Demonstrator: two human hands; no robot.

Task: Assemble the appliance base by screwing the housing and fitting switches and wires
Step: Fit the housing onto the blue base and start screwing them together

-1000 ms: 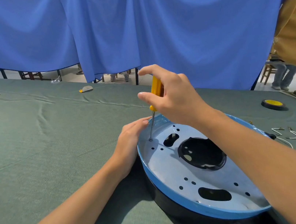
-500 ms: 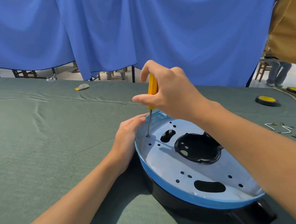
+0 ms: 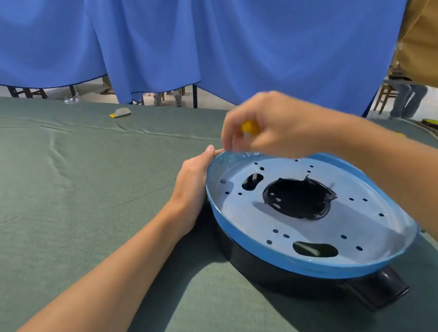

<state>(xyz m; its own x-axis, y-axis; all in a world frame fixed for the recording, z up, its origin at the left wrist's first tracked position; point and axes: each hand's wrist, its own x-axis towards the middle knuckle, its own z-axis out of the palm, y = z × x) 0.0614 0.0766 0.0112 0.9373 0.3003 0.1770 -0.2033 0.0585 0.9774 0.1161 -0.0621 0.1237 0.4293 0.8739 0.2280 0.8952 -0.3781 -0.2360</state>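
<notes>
- Base (image 3: 255, 262) sits on the table (image 3: 77, 215), open side up. The pale plate (image 3: 248, 218) is on top and the black stub (image 3: 383, 286) points near right.
- Left hand (image 3: 194, 181): fingers straight, flat against the far-left rim, holding nothing. It only braces.
- Right hand (image 3: 276, 123): fingers curled round the yellow driver (image 3: 249, 127) handle, hovering above the far rim.
- That hand is blurred and the shaft and tip aren't visible. Can't tell the driver's axis, or whether the tip touches anything.
- One screw (image 3: 223, 180) is seated in the plate at far left, just beside the left hand, below and left of the right hand.
- Empty holes (image 3: 351, 199) run along the right side and near edge, so right of the driver hand and closer to the person.
- Key relation: the open holes lie across the plate from the seated screw. The right hand is the nearer one; the left is on the wrong side and busy bracing.
- My read: one screw in, more to go, switches and wires not started.
- The next move probably needs a fresh screw. I see none loose on the plate.
- Risk: the base may rock on its curved body if the brace lets go.
</notes>
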